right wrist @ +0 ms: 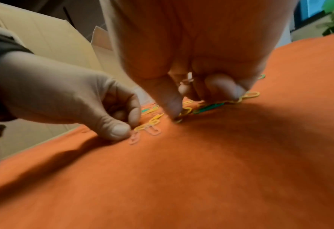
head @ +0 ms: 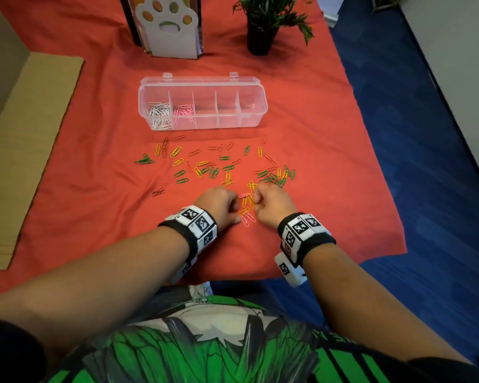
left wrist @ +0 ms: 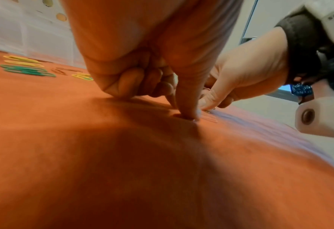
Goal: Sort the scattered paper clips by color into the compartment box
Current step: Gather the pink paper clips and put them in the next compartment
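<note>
- Both hands sit curled at lower centre of the head view; left hand presses its thumb on a pink clip; right hand pinches at yellow clips, whether it has one I cannot tell
- Loose clips scatter at mid-frame on the red cloth; box above them, white and pink clips in its two left compartments

Both forearms extend forward, wrists banded, hands close together and knuckles up. Left hand: fingers curled, thumb tip pressed down. Right hand: fingers curled, thumb pointing down.
</note>
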`<state>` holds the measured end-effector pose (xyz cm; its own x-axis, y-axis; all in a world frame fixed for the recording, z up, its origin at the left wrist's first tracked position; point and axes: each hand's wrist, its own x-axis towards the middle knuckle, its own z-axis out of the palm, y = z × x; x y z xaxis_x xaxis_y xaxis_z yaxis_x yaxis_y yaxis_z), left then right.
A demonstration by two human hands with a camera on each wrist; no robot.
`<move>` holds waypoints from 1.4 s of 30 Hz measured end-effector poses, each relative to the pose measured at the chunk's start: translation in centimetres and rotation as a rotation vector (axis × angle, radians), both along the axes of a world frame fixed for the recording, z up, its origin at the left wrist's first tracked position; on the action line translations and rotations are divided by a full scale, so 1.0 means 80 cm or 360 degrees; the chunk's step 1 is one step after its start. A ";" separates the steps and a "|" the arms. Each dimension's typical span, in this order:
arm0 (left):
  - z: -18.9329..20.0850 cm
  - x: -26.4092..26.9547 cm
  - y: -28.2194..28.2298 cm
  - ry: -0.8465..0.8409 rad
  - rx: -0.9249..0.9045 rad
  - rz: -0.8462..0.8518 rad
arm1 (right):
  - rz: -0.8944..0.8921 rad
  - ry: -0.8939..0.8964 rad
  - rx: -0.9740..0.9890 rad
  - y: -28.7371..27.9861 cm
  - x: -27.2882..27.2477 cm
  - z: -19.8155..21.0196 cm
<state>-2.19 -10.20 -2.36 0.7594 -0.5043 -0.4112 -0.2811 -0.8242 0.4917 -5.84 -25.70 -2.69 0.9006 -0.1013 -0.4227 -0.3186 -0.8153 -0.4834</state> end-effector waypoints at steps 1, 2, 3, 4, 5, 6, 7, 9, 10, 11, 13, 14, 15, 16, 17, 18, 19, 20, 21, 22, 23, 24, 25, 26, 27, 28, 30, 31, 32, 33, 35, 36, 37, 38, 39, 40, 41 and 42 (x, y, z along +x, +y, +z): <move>0.001 0.003 0.003 0.0000 0.0003 0.0023 | -0.0052 -0.0036 -0.0018 -0.004 0.002 0.003; 0.002 0.006 0.006 -0.0004 0.0005 0.0057 | -0.0107 -0.0058 -0.0027 -0.008 0.003 0.004; 0.002 0.010 0.011 -0.0016 0.0007 0.0092 | -0.0132 -0.0064 -0.0035 -0.012 0.005 0.009; 0.004 0.013 0.015 -0.0032 0.0012 0.0119 | -0.0122 -0.0046 -0.0050 -0.013 0.006 0.013; 0.005 0.015 0.020 -0.0052 0.0018 0.0135 | -0.0085 -0.0019 -0.0070 -0.013 0.006 0.015; 0.006 0.017 0.023 -0.0074 0.0025 0.0137 | -0.0033 0.0013 -0.0107 -0.011 0.005 0.018; 0.006 0.017 0.025 -0.0093 0.0033 0.0126 | 0.0035 0.0051 -0.0158 -0.007 0.003 0.021; 0.004 0.015 0.026 -0.0136 0.0065 0.0083 | 0.0189 0.0079 -0.0281 0.004 -0.005 0.023; 0.004 0.013 0.025 -0.0155 0.0095 0.0056 | 0.0246 0.0092 -0.0340 0.011 -0.010 0.023; 0.004 0.011 0.024 -0.0164 0.0129 0.0028 | 0.0299 0.0080 -0.0408 0.018 -0.014 0.023; 0.003 0.008 0.022 -0.0148 0.0190 -0.0026 | 0.0370 0.0048 -0.0534 0.031 -0.022 0.023; 0.003 0.007 0.021 -0.0136 0.0215 -0.0048 | 0.0381 0.0033 -0.0569 0.036 -0.025 0.023; 0.003 0.006 0.020 -0.0128 0.0237 -0.0069 | 0.0387 0.0040 -0.0585 0.040 -0.027 0.023; 0.003 0.005 0.020 -0.0125 0.0261 -0.0091 | 0.0391 0.0048 -0.0603 0.043 -0.029 0.024; 0.003 0.004 0.020 -0.0131 0.0284 -0.0116 | 0.0398 0.0057 -0.0618 0.044 -0.030 0.024; 0.003 0.003 0.020 -0.0136 0.0310 -0.0134 | 0.0401 0.0058 -0.0629 0.045 -0.031 0.024; 0.004 0.001 0.020 -0.0152 0.0327 -0.0148 | 0.0403 0.0067 -0.0640 0.046 -0.032 0.025; 0.006 0.000 0.019 -0.0183 0.0347 -0.0170 | 0.0412 0.0064 -0.0658 0.046 -0.033 0.025; 0.008 -0.002 0.019 -0.0236 0.0362 -0.0205 | 0.0429 0.0056 -0.0687 0.047 -0.034 0.027; 0.010 -0.003 0.018 -0.0297 0.0387 -0.0250 | 0.0454 0.0044 -0.0722 0.048 -0.036 0.028; 0.012 -0.004 0.017 -0.0348 0.0425 -0.0297 | 0.0482 0.0026 -0.0762 0.049 -0.037 0.029; 0.014 -0.004 0.015 -0.0380 0.0473 -0.0332 | 0.0498 0.0007 -0.0787 0.050 -0.038 0.031; 0.017 -0.004 0.014 -0.0391 0.0516 -0.0354 | 0.0508 0.0000 -0.0807 0.051 -0.038 0.032; 0.018 -0.003 0.013 -0.0385 0.0548 -0.0372 | 0.0512 -0.0001 -0.0816 0.051 -0.038 0.032; 0.019 -0.002 0.012 -0.0376 0.0571 -0.0390 | 0.0515 0.0008 -0.0823 0.052 -0.037 0.031; 0.020 -0.002 0.010 -0.0364 0.0588 -0.0408 | 0.0518 0.0018 -0.0826 0.052 -0.037 0.030; 0.020 -0.004 0.009 -0.0361 0.0608 -0.0436 | 0.0543 0.0051 -0.0830 0.051 -0.035 0.028; 0.020 -0.005 0.008 -0.0372 0.0615 -0.0443 | 0.0552 0.0059 -0.0811 0.049 -0.033 0.025; 0.020 -0.007 0.008 -0.0383 0.0620 -0.0449 | 0.0554 0.0067 -0.0759 0.045 -0.030 0.022; 0.019 -0.007 0.008 -0.0388 0.0620 -0.0453 | 0.0540 0.0086 -0.0665 0.041 -0.027 0.022; 0.019 -0.005 0.011 -0.0364 0.0612 -0.0452 | 0.0384 0.0137 -0.0340 0.029 -0.018 0.024; 0.018 -0.004 0.013 -0.0349 0.0602 -0.0451 | 0.0229 0.0191 -0.0126 0.023 -0.014 0.029; 0.017 -0.003 0.014 -0.0338 0.0579 -0.0450 | 0.0022 0.0267 0.0119 0.016 -0.011 0.033; 0.015 -0.002 0.016 -0.0326 0.0553 -0.0444 | -0.0205 0.0315 0.0384 0.010 -0.009 0.036; 0.014 -0.003 0.017 -0.0314 0.0533 -0.0434 | -0.0436 0.0345 0.0649 0.006 -0.009 0.039; 0.012 -0.003 0.018 -0.0300 0.0516 -0.0415 | -0.0650 0.0353 0.0930 0.002 -0.009 0.040; 0.009 -0.003 0.019 -0.0282 0.0489 -0.0392 | -0.0811 0.0359 0.1177 0.000 -0.011 0.041; 0.006 -0.004 0.019 -0.0265 0.0454 -0.0375 | -0.0912 0.0369 0.1385 -0.002 -0.013 0.042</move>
